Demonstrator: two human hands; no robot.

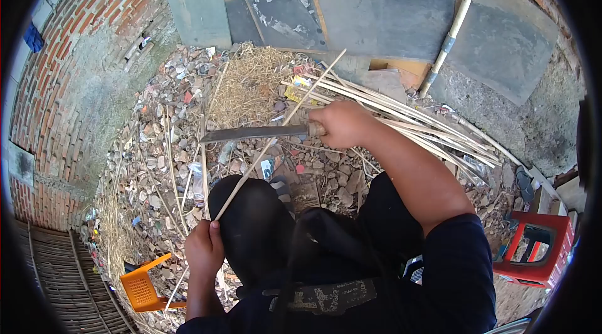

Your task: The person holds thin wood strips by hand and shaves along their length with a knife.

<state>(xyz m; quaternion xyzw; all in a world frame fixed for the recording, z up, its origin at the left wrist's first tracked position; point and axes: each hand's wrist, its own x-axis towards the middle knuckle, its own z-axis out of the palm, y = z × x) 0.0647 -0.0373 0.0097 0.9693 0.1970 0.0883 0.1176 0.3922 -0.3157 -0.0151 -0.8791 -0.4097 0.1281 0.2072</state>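
Note:
My right hand (343, 124) is wrapped round the handle of a machete (257, 133), whose long dark blade points left. Across my right-to-left knee line runs a thin bamboo strip (251, 169), slanting from lower left to upper right. My left hand (204, 247) grips this strip near its lower end, beside my left knee. Blade and strip cross in view; whether they touch I cannot tell. A pile of pale bamboo strips (401, 111) lies beyond my right forearm. More loose strips (169, 164) lie on the rubble to the left.
Rubble and stones (153, 146) cover the ground, with fine shavings (251, 80) heaped ahead. An orange plastic chair (139, 290) is at lower left, a red plastic crate (558, 249) at right. A brick wall (69, 64), leaning boards (389, 20) and a pipe (453, 30) stand around.

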